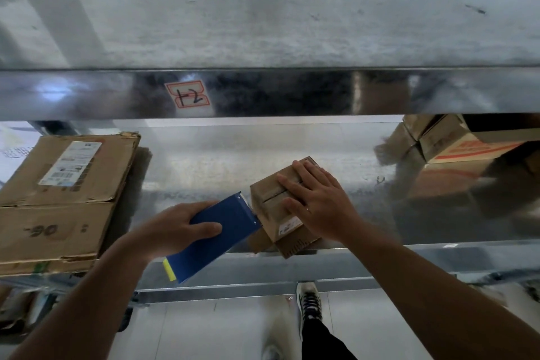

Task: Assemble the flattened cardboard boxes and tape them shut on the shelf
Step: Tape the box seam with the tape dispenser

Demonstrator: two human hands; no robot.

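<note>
— What lies on the left of the shelf?

— A stack of flattened cardboard with a white shipping label on top. Its edges are torn, and it lies well apart from the work.

— And the left grip?

— It is wrapped round a blue tape dispenser, with the thumb across the top face. The dispenser's front end touches the left side of the small cardboard box.

— Where does that box sit?

— At the front edge of the shelf, turned at an angle, flaps folded down with the seam showing.

— The right grip?

— It lies flat on the box top with the fingers straight and spread, curled round nothing.

— Anything in the way?

— The upper shelf beam crosses the whole view above both hands, with a red-bordered label stuck to it. It hides the back of the shelf. To the far right stand more brown boxes, partly behind the beam and well apart from the hands. Below, a shoe rests on the floor under the shelf's front lip.
</note>
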